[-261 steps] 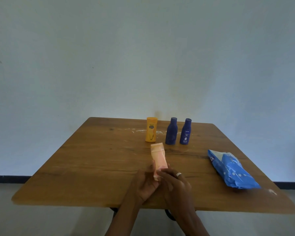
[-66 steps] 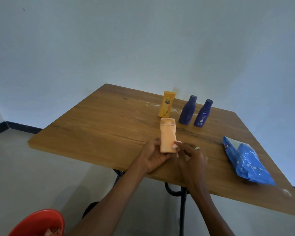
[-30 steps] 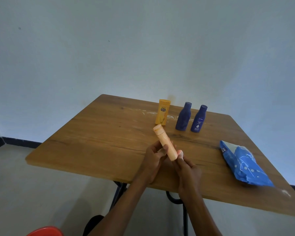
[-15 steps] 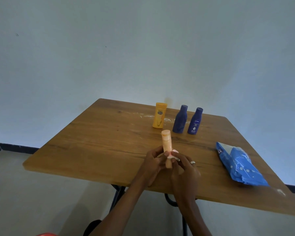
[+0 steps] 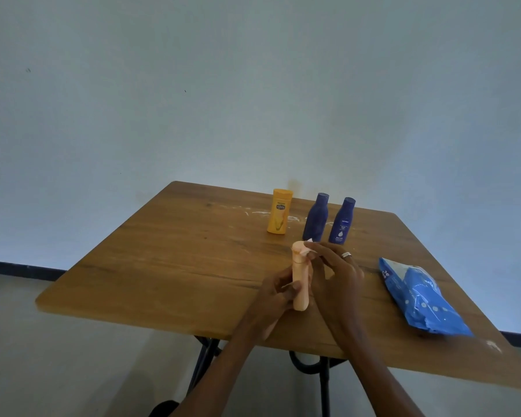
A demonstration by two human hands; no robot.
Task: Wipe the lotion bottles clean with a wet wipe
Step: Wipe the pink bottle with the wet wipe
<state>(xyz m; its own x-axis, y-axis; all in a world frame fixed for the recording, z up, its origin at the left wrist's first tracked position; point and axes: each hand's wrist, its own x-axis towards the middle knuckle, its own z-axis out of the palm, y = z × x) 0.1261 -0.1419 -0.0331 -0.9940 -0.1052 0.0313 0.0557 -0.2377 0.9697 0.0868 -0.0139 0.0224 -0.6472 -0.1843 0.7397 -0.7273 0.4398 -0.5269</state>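
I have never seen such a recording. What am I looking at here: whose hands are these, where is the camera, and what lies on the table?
There is no machine, only a person. The one picture comes from a camera worn on the head, looking forward and down. The left hand grips a peach bottle. The right hand pinches a small white wipe against the bottle's top. On the wooden table stand a yellow bottle and two dark blue bottles. A blue wipes pack lies on the right.
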